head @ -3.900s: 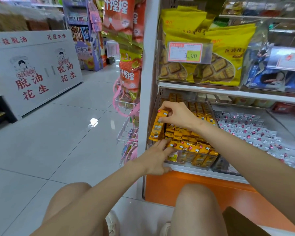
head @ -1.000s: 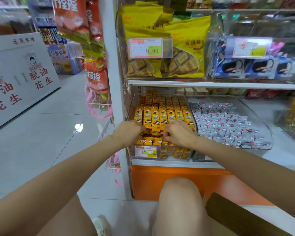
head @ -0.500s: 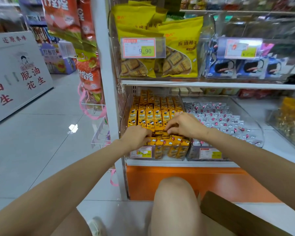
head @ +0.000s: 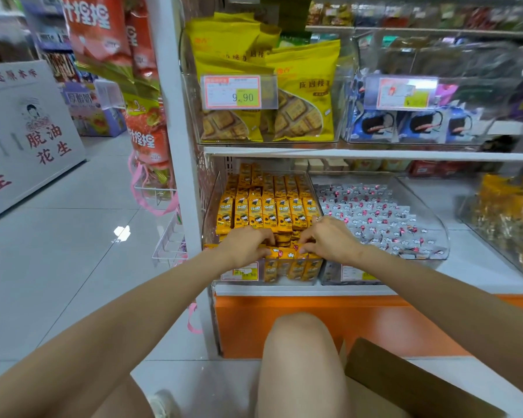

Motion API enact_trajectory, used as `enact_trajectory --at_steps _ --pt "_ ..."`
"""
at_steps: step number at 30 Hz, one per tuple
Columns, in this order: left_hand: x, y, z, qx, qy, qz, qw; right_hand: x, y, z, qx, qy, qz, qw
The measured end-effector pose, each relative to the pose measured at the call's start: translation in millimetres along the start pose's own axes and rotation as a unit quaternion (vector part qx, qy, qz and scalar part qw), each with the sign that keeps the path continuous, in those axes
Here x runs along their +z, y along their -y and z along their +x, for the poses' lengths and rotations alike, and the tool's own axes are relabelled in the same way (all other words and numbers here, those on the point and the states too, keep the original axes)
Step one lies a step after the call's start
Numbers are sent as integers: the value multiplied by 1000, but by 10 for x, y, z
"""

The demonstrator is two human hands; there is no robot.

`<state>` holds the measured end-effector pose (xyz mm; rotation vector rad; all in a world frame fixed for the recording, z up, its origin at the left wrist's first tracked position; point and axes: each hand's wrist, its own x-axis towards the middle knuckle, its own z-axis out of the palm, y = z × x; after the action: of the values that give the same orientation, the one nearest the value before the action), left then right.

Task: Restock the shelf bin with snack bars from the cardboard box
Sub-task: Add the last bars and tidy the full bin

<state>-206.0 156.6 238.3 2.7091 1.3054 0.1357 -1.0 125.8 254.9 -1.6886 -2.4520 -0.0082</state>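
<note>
Pinching front-row snack bars [head: 287, 255], left hand [head: 248, 247] and right hand [head: 329, 240] sit curled inside the shelf bin [head: 211, 206]

Bright, even light; blurred, warped edges

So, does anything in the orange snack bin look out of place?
Yes: the snack bars between the left hand and right hand lie jumbled at the front of the bin, unlike the neat rows behind.
</note>
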Motion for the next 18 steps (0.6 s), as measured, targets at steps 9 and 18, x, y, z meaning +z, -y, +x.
enact_trajectory --at_steps 9,18 --pt "11 -70 111 14 -12 59 998 8 -19 7 -24 36 -16 999" --pt "-42 -174 147 20 14 22 999 -71 -135 5 -23 57 -59 996"
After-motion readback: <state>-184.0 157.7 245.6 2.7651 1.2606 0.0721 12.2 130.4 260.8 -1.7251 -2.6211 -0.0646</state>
